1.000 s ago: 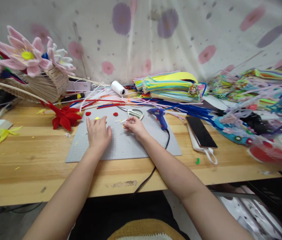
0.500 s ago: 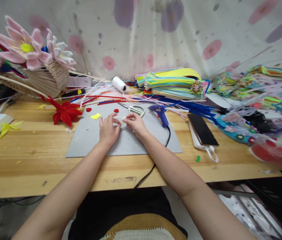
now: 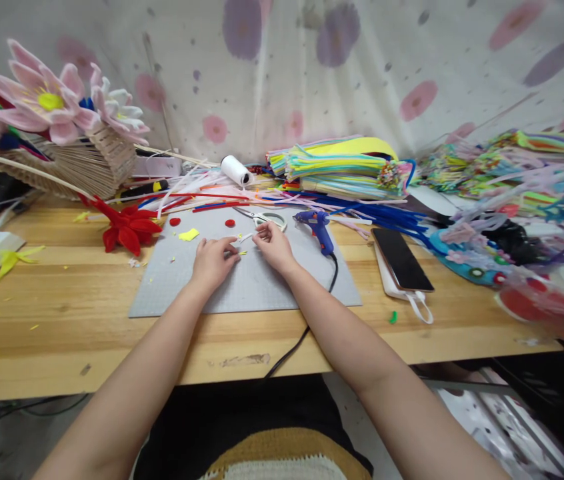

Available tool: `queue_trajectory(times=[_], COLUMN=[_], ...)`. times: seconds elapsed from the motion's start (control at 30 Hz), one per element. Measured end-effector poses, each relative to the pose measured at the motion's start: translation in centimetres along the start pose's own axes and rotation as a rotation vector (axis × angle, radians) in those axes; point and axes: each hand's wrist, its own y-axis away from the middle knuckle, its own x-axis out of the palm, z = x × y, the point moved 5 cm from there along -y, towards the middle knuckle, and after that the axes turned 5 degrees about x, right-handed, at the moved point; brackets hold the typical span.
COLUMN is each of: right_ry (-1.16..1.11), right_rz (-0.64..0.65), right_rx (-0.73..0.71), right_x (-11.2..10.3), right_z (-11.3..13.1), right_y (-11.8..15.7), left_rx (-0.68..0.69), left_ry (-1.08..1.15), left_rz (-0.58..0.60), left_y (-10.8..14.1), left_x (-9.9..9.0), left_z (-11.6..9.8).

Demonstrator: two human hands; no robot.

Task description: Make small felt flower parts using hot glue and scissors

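Head view: left hand (image 3: pixel 215 263) and right hand (image 3: pixel 275 248) face each other over the grey mat (image 3: pixel 162 287). White strip (image 3: pixel 246 237) lies between them at the right fingertips; yellow sliver (image 3: pixel 243 253) sits by the left. Fingers curled on both; cannot tell whether either piece is pinched. Risks, as judged: pieces this slight could slip from a loose grip; right forearm crosses the cord (image 3: pixel 292 350) and could drag the glue gun (image 3: pixel 319 230); right knuckles could nudge scissors (image 3: pixel 272 220) just beyond.
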Motion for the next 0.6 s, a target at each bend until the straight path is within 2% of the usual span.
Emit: queue_trajectory(times=[0.13,0.2,0.27,0.37,0.47,0.6], right_ry=[0.061,0.079,0.101,0.173,0.226,0.254], right_rz=[0.023,0.017,0.004,-0.02,-0.025,-0.029], right_rx=[-0.037,-0.042,-0.052,-0.062,-0.051,-0.06], right_x=[0.4,0.3,0.1,-0.4,-0.7,-0.9], right_z=[0.2,0.1,0.0,0.2,0.1,-0.1], right_y=[0.4,0.4,0.3,0.3,0.3,0.0], left_rx=[0.001,0.027,0.017,-0.155,-0.365,-0.443], left_ry=[0.082,0.092,0.107,0.192,0.368,0.511], left_rz=[0.022,-0.038,-0.156,-0.336,-0.431,-0.512], left_y=[0.4,0.5,0.7,0.9,1.2,1.1], left_x=[-0.4,-1.0,-1.9,-3.0,-3.1,-3.1], left_z=[0.7,0.7,0.9,2.1,3.7,5.2])
